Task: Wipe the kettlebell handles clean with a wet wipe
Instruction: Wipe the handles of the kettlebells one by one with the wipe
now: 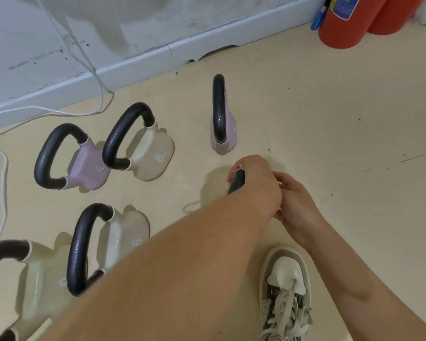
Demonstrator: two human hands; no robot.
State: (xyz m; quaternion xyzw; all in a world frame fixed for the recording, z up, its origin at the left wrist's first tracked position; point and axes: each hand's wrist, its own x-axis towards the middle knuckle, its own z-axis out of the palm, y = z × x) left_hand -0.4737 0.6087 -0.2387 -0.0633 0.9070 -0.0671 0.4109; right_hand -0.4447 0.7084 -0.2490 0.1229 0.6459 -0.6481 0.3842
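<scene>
Nearest the camera, a laced shoe stands on the floor, close to the work point. To the left lie two cream kettlebells, the edge kettlebell and the near kettlebell marked 6. Neither handle is covered.

Work point: the left hand grips the black handle of a kettlebell whose body is hidden beneath the hands. The fingers are curled round the handle. A corner of the wet wipe shows white at the top of the fist, pinched against the handle. The right hand lies against the left wrist with its fingers curled. Whether it holds anything cannot be told.

Step in hand, as judged: wiping this one handle, with several others left to check. The next move calls for drawing the wipe along the full loop of the handle while the bell is steadied, then shifting to another bell.

Farther out, the pink kettlebell marked 4 and the far kettlebell marked 6 lie side by side. The upright pink kettlebell stands apart, seen edge-on. A white cable trails by the skirting board. A red fire extinguisher stands at the far right.

Containers: none in view, and no wipe pack or bin can be seen
</scene>
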